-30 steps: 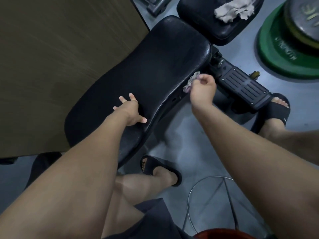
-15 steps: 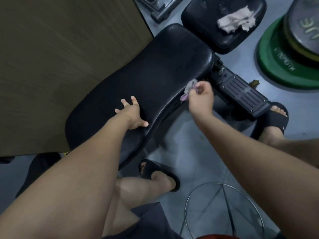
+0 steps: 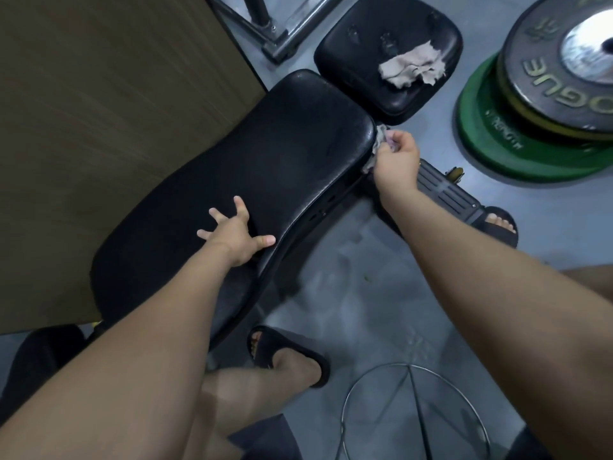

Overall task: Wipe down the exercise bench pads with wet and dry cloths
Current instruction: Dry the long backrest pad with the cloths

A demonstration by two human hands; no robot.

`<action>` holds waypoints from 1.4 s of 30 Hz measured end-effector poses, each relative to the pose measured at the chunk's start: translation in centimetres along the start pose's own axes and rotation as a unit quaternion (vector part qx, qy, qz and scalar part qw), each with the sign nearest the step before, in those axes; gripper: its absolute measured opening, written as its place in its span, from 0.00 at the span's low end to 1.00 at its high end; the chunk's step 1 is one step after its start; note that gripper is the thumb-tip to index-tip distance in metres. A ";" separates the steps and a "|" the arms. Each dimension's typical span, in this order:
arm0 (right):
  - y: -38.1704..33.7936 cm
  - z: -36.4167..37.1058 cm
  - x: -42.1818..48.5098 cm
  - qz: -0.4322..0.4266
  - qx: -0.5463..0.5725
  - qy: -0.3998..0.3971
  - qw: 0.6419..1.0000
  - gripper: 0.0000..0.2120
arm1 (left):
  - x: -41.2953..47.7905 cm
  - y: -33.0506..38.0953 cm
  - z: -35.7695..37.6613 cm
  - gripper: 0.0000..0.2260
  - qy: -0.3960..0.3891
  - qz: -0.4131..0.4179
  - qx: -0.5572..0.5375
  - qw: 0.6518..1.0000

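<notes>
Bench back pad (image 3: 272, 174): long, black, lying diagonally across the middle of the view, beside a brown panel (image 3: 99, 127). Left hand (image 3: 235, 232): fingers spread, palm resting on the pad's top near its side edge. Right hand (image 3: 396, 157): fingers curled round a small cloth (image 3: 380, 136), held against the pad's far end edge. Seat pad (image 3: 358, 54): just beyond that end, with a pale crumpled cloth (image 3: 411, 69) lying on top. Weight plates (image 3: 530, 104): stacked on the grey floor (image 3: 365, 293) to the right.
</notes>
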State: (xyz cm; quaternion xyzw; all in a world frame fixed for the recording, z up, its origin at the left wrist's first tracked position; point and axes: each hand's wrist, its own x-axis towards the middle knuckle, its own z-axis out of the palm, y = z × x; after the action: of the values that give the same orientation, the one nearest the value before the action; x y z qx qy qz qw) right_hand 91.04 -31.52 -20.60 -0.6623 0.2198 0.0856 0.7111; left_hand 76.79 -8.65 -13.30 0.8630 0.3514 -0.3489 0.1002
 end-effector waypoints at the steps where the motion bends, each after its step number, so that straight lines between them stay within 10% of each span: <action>1: 0.7 0.2 -0.6 0.003 0.011 -0.004 1.000 0.09 | -0.1 0.0 0.1 0.50 -0.001 -0.002 -0.003 1.000; 26: 0.1 -0.6 -3.5 -0.275 -0.309 -0.084 0.907 0.18 | -0.7 -0.4 0.6 0.49 0.015 -0.002 -0.049 0.999; 32: 4.3 3.0 -11.8 -0.325 -0.363 -0.173 0.856 0.14 | -1.5 -1.5 1.4 0.46 0.042 0.003 -0.060 0.997; 37: 5.4 3.7 -14.8 -0.420 -0.429 -0.311 0.736 0.13 | -1.6 -2.9 1.6 0.29 0.042 0.014 -0.076 0.996; 42: 1.3 3.1 -8.2 -0.382 -0.522 -0.184 0.740 0.15 | -0.5 -3.6 2.8 0.25 0.199 0.039 -0.112 0.973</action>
State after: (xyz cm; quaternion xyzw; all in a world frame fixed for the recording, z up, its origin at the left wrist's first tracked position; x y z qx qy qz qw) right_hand 83.82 -26.96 -18.21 -0.9296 -0.2657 0.0284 0.2537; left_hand 72.64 -7.47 -14.73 0.9115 0.3670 -0.1248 0.1375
